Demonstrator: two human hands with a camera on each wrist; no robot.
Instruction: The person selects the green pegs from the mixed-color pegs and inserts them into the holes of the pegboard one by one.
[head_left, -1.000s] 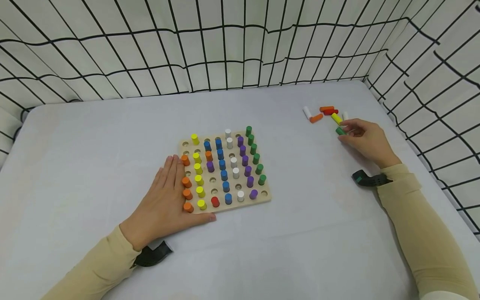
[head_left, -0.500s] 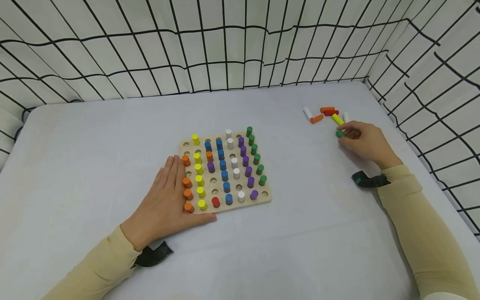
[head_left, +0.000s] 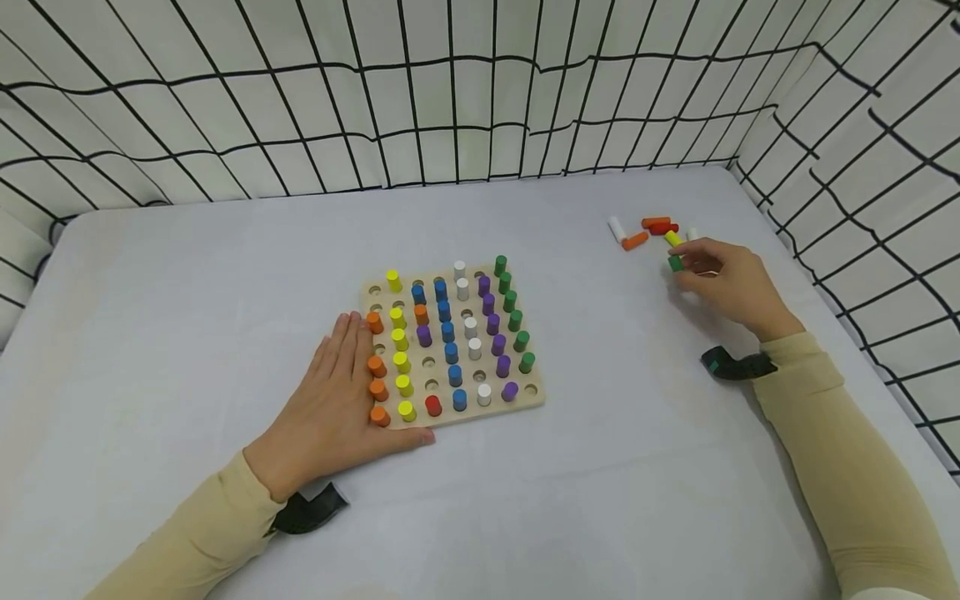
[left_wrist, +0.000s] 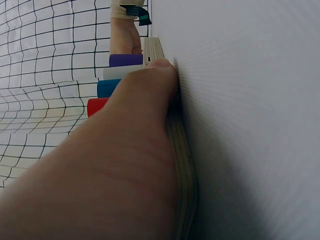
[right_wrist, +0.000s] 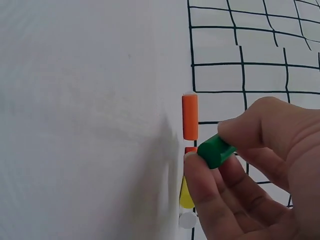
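Note:
A wooden pegboard (head_left: 536, 402) bears upright pegs in columns of orange, yellow, blue, white, purple and green, with a red peg (head_left: 433, 406) in the front row and several bare holes. My left hand (head_left: 322, 408) lies with straight fingers along the board's left side, its thumb along the front edge; the left wrist view shows that thumb (left_wrist: 150, 90) against the board's side. Over at the right, my right hand (head_left: 731, 279) pinches a green peg (right_wrist: 216, 151) between thumb and fingertips, close beside the loose pegs.
Loose pegs lie at the back right: a white peg (head_left: 617, 229), orange pegs (head_left: 635, 241), a red peg (head_left: 663, 227), a yellow peg (head_left: 672, 238) and another white one partly behind the hand. Black wire mesh (head_left: 491, 125) borders the white table (head_left: 585, 500) at the back and right.
The green peg, lying lower by the fingertips before, is now tilted up in my right hand's pinch and slightly further left. The left hand keeps its place on the board.

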